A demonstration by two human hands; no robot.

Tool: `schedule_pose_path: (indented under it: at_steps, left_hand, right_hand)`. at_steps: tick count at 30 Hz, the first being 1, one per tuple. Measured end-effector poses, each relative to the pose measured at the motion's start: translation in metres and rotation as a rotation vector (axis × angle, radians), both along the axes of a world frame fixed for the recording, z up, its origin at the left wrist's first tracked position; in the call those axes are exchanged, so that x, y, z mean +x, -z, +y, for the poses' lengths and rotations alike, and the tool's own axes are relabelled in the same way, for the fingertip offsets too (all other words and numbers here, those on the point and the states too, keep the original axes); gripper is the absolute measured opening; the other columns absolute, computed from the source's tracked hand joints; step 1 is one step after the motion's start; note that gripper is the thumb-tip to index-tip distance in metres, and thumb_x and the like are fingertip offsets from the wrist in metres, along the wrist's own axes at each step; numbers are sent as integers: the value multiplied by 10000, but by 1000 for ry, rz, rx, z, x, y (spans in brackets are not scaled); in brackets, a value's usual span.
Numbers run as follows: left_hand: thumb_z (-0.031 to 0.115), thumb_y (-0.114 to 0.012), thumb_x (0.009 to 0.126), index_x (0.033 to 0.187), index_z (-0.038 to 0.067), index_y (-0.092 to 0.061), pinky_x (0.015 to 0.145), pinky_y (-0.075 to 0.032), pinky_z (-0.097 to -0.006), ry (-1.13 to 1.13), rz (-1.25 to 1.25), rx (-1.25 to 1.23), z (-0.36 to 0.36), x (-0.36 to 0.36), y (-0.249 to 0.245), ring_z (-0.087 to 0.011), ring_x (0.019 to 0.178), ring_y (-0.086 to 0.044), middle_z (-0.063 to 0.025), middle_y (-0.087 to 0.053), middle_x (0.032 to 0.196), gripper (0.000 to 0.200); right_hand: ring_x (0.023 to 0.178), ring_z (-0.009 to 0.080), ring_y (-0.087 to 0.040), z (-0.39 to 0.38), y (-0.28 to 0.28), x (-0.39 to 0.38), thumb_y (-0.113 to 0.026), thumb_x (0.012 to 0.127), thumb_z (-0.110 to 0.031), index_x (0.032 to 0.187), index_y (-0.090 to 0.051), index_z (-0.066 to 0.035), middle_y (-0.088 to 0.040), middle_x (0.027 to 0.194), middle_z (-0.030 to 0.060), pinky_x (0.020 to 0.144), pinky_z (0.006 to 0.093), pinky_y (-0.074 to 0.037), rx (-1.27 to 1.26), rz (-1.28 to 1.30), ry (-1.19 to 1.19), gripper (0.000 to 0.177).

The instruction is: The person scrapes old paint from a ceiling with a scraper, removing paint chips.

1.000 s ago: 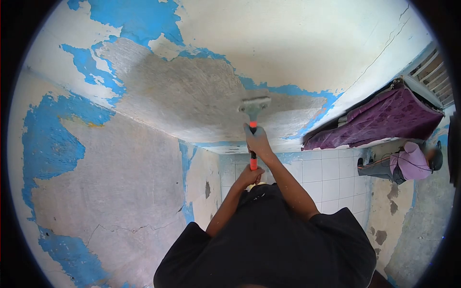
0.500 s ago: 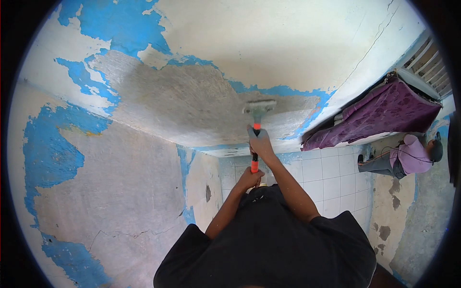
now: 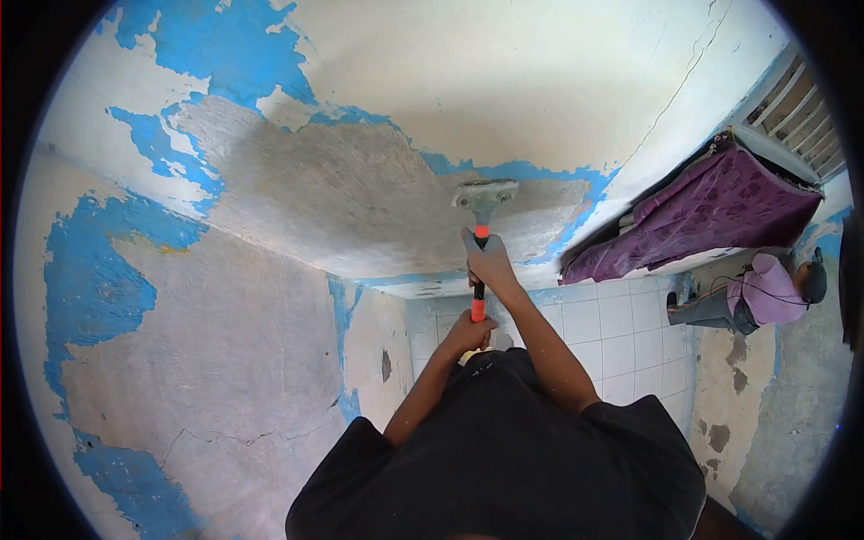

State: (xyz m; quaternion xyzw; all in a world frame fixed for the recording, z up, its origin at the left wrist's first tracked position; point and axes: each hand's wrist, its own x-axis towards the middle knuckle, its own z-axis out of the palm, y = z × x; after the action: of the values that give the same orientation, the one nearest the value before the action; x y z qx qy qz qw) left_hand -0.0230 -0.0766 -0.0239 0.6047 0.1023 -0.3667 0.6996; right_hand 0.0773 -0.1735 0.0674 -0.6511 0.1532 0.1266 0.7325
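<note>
Both of my hands are wrapped round the handle of a long scraper (image 3: 486, 193), which has a wide head and a black handle with orange bands. My right hand (image 3: 489, 261) grips the upper handle just below the head. Lower down, close to my black shirt, my left hand (image 3: 470, 331) closes round the handle's end. The scraper's head lies against the wall (image 3: 360, 180), on a bare grey patch just under a ragged strip of blue paint (image 3: 513, 169). Cream paint covers the wall above that strip.
To the right, a purple cloth (image 3: 702, 211) hangs below a barred window (image 3: 796, 108). A person in a pink shirt (image 3: 769, 292) stands at the far right. White floor tiles (image 3: 621, 328) lie below, and a patchy side wall (image 3: 243, 333) rises at left.
The scraper's head, blurred before, now shows sharply at nearly the same place on the wall. Both hands keep their grip, and the view has shifted very slightly.
</note>
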Motion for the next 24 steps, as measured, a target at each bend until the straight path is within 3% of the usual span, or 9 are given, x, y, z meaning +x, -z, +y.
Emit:
schedule_pose_path:
  at_steps: [4,8,14,20,24]
  left_hand:
    - [163,-617,828,591,54,-477,397,-374,-307,-21,23,-25,-5,-2,-1,-152,383,-455,-37,-450,474,296]
    - [171,-616,831,592,56,-473,396,-354,-300,-11,29,0,-5,-4,21,-146,385,-439,-32,-440,473,302]
    - [156,-615,835,588,63,-458,383,-331,-303,-25,26,-65,-9,-2,-9,-139,370,-411,-32,-431,468,306]
    - [147,-617,835,597,67,-462,383,-333,-300,-12,38,-66,-12,-11,34,-138,373,-416,-26,-429,471,295]
    - [149,-618,835,609,66,-471,395,-347,-296,-11,-14,-3,-20,4,-6,-134,388,-432,-23,-443,485,282]
  right_hand:
    - [346,170,-486,-5,2,0,-555,919,-347,606,-454,-38,-461,455,49,345,321,-414,-33,-6,-29,452]
    - [304,153,-406,-2,28,0,-566,921,-350,562,-403,-88,-393,415,21,326,318,-371,-40,6,19,474]
    - [310,152,-411,-9,-4,5,-562,924,-343,578,-413,-81,-399,426,21,329,319,-379,20,-17,-21,459]
    - [312,144,-411,-7,49,-1,-567,921,-353,566,-403,-87,-393,427,15,331,313,-378,-39,5,1,473]
    - [312,141,-412,-16,-3,4,-571,919,-348,573,-413,-86,-395,429,14,331,311,-376,-21,-57,-23,462]
